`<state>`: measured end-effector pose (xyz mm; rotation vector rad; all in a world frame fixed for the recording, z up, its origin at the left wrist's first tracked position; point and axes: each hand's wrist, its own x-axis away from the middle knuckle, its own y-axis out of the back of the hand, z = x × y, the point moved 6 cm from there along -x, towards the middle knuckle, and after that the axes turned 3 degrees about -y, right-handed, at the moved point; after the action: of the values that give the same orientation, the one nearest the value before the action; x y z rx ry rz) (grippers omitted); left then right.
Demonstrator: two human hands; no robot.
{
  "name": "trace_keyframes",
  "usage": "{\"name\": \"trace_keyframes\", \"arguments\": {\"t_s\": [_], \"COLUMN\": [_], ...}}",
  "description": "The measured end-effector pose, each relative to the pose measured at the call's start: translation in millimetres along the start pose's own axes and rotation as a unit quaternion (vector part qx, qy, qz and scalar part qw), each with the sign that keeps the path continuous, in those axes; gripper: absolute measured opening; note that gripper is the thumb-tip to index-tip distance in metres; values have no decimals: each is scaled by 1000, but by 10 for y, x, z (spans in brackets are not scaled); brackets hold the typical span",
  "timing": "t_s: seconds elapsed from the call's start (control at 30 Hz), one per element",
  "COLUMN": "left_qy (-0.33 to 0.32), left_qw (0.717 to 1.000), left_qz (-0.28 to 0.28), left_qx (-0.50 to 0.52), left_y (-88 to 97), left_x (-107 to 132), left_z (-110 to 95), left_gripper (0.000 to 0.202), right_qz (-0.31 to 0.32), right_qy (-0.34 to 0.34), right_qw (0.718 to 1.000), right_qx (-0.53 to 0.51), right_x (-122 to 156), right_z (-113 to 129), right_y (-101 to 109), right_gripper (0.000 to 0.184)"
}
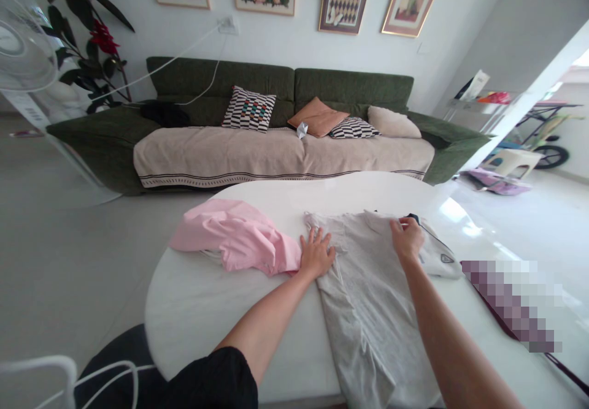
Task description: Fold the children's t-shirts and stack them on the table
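A light grey garment (pixel 363 286) lies spread over the white table (pixel 221 335), its lower part reaching the near edge. My left hand (pixel 317 254) rests on its left side, fingers spread flat. Near the far right of the garment, my right hand (pixel 407 237) is closed, its fingers pinching the grey cloth by a dark navy edge. To the right of that hand, a paler part with a small dark emblem (pixel 445 259) shows. A crumpled pink cloth (pixel 239 234) lies just left of my left hand.
A purple item (pixel 494 311), partly blurred out, lies on the table's right side. Behind the table stands a green sofa (pixel 354 87) with cushions. A fan (pixel 27 47) is at the left, and a white cable frame (pixel 69 372) at the lower left.
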<state>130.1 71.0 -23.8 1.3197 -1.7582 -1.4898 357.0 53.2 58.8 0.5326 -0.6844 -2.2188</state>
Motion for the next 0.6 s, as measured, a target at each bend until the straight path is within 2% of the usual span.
{"name": "trace_keyframes", "arguments": {"t_s": [0.07, 0.1, 0.17, 0.23, 0.27, 0.33, 0.4, 0.43, 0.53, 0.6], "left_qy": [-3, -4, -5, -5, -4, 2, 8, 8, 6, 5], "left_qw": [1000, 1000, 1000, 1000, 1000, 1000, 1000, 1000, 1000, 1000], "left_qz": [2, 3, -2, -11, -14, -13, -10, -8, -9, -10], "left_qx": [1, 1, 0, 0, 1, 2, 1, 1, -5, -10], "left_y": [7, 10, 18, 25, 23, 12, -1, -6, -6, -4], "left_x": [6, 9, 13, 11, 8, -1, -10, -14, -17, -16], "left_z": [-12, -17, -26, -30, -29, -20, -12, -13, -20, -24], "left_gripper": [48, 48, 48, 47, 47, 46, 46, 46, 46, 46], "right_qz": [6, 30, 109, 182, 197, 174, 109, 96, 137, 194], "right_qy": [47, 78, 137, 189, 206, 215, 176, 148, 69, 30], "right_qw": [999, 996, 984, 964, 957, 956, 964, 962, 952, 944], "right_qx": [24, 32, 39, 45, 53, 92, 167, 206, 266, 265], "right_x": [180, 300, 574, 842, 944, 1060, 1087, 1096, 1144, 1198], "right_z": [221, 332, 494, 518, 457, 183, -245, -477, -1041, -1215], "right_y": [-154, -270, -498, -589, -546, -290, 102, 283, 644, 728], "right_gripper": [30, 27, 21, 18, 18, 25, 37, 44, 56, 50]}}
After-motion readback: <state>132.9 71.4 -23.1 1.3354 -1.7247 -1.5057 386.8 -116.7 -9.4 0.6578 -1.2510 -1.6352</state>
